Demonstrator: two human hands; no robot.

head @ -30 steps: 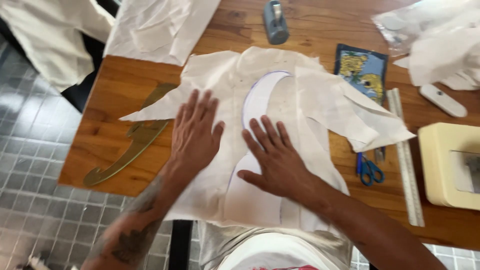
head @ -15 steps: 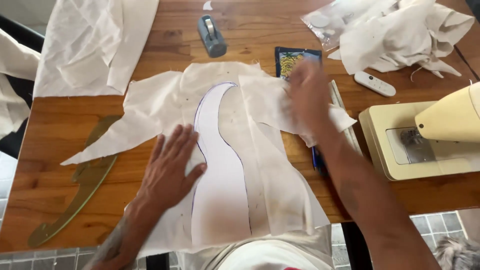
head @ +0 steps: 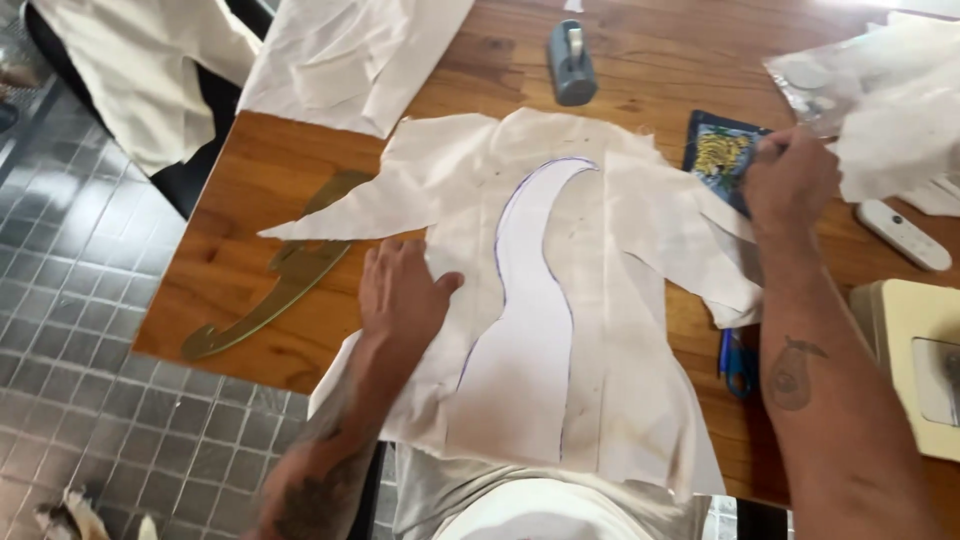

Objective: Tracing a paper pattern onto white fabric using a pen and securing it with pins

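Observation:
My left hand (head: 400, 295) lies flat, fingers apart, on cream fabric (head: 640, 220) spread over the wooden table (head: 230, 200). It presses just left of a white curved paper pattern (head: 530, 330) outlined in blue. My right hand (head: 790, 175) is stretched to the far right, fingers curled at the edge of a small dark packet with a yellow print (head: 718, 150). From behind, I cannot see whether it grips anything.
A brass-coloured curve ruler (head: 270, 280) lies left of the fabric. A grey tape dispenser (head: 572, 62) stands at the back. Blue-handled scissors (head: 738, 360) peek from under the fabric. A cream sewing machine (head: 915, 360), a white remote-like bar (head: 905, 235) and crumpled cloth (head: 900, 110) sit right.
My right hand left the pattern and moved out to the right, to the dark packet. My left hand stayed flat on the fabric while the view shifted.

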